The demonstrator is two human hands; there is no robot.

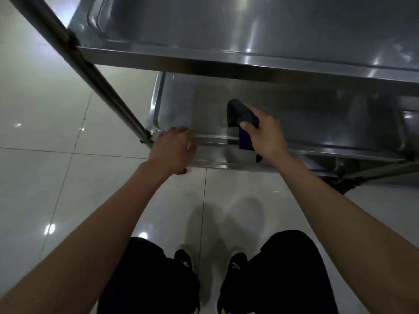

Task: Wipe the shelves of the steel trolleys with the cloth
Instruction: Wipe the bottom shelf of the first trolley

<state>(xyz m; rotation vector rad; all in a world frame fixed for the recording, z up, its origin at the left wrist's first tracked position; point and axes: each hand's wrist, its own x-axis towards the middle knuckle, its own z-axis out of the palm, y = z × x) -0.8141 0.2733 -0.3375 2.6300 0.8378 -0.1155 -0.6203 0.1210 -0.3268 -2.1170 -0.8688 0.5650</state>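
The right hand (266, 132) grips a dark cloth (241, 115) over the front rim of the lower shelf (204, 105). The left hand (174, 150) holds this rim near the corner post (90, 71). The upper shelf (249, 30) is above, and the tiled floor (45, 177) below.

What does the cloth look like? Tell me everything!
The cloth is dark, nearly black, soft and bunched up, with a blue part hanging below over the lower shelf's front rim. The right hand grips it, thumb on top, holding it at the front of the steel shelf. Whether it touches the shelf surface is unclear.
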